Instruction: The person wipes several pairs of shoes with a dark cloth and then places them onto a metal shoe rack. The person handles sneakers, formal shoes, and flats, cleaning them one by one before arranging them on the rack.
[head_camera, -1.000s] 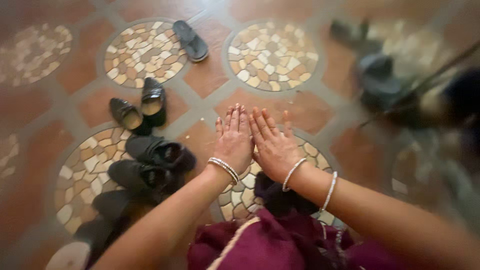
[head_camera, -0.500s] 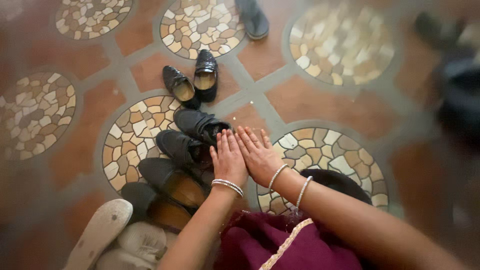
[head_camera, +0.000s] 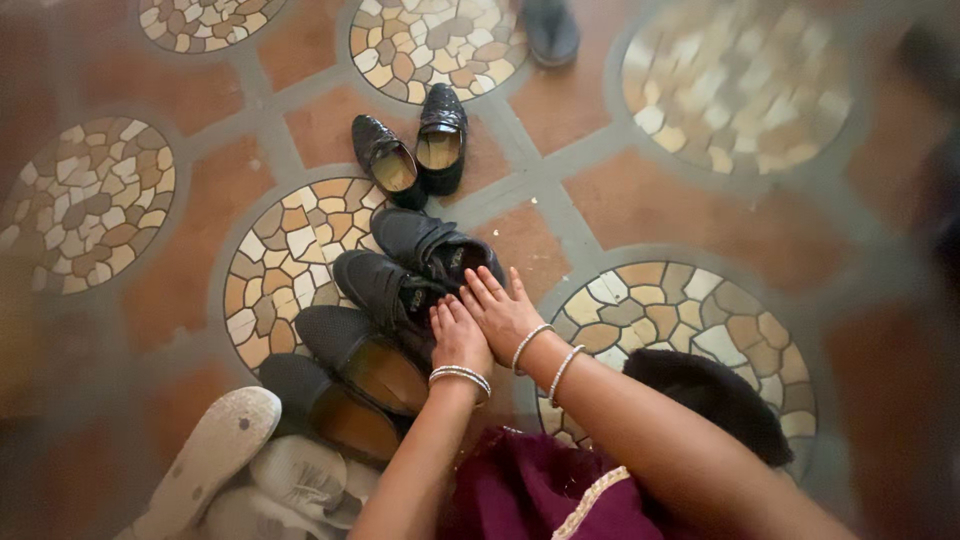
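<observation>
Both hands, left hand (head_camera: 459, 336) and right hand (head_camera: 500, 312), are being held flat, empty and side by side, seemingly touching the nearer black shoe (head_camera: 388, 291) of a floor pair

Left hand (head_camera: 459, 338) and right hand (head_camera: 497, 311), fingers flat, touch black sneakers (head_camera: 405, 270) on tiled floor (head_camera: 640, 200).
</observation>
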